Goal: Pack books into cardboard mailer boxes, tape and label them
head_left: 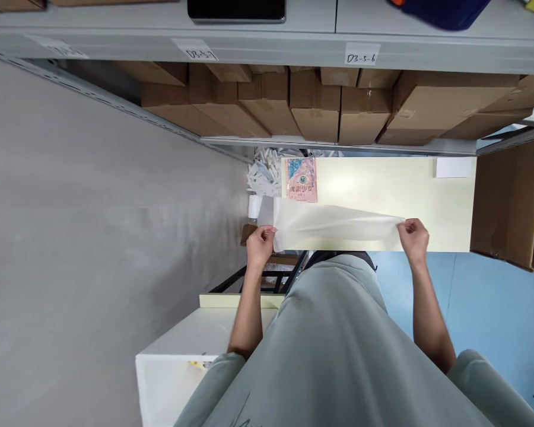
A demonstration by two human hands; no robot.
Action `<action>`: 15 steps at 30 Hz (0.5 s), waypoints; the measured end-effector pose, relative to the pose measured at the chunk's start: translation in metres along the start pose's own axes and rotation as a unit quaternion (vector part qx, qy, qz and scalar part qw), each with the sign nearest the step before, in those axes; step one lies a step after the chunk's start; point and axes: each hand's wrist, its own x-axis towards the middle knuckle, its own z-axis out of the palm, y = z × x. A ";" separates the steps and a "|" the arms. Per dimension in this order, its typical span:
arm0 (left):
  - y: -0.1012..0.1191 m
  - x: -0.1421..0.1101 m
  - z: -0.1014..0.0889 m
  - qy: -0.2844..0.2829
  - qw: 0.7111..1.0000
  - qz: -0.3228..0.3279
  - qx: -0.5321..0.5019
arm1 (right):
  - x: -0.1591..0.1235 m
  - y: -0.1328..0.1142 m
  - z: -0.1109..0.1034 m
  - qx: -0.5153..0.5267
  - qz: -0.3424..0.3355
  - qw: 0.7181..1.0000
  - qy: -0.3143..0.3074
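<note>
A long, thin white sheet (333, 224), slightly see-through and creased, is stretched sideways over the near part of the pale tabletop (382, 184). My left hand (260, 244) pinches its left end at the table's left edge. At the other end, my right hand (413, 238) grips the sheet's right corner between thumb and fingers. Just behind the sheet, towards the left, lies a pink and blue illustrated packet (301, 179) with an eye picture and printed characters. Neither hand touches this packet.
Shelving (267, 44) with labels and cardboard boxes (315, 107) spans the back. White paper scraps (267, 171) lie left of the table. A small white block (453, 167) sits at the back right, and an open cardboard box (509, 201) stands beyond. A white cabinet (182, 344) is at the lower left.
</note>
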 end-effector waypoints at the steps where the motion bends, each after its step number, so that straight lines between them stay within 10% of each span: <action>1: 0.007 -0.006 -0.001 -0.005 1.000 0.010 -0.020 | 0.007 0.001 -0.009 0.012 0.000 1.000 0.010; 7: 0.070 -0.030 0.026 -0.088 0.987 0.084 -0.101 | 0.067 0.025 -0.067 0.006 -0.039 0.995 0.092; 15: 0.122 -0.015 0.133 -0.221 0.969 0.113 -0.011 | 0.143 0.084 -0.116 -0.127 -0.024 0.983 0.129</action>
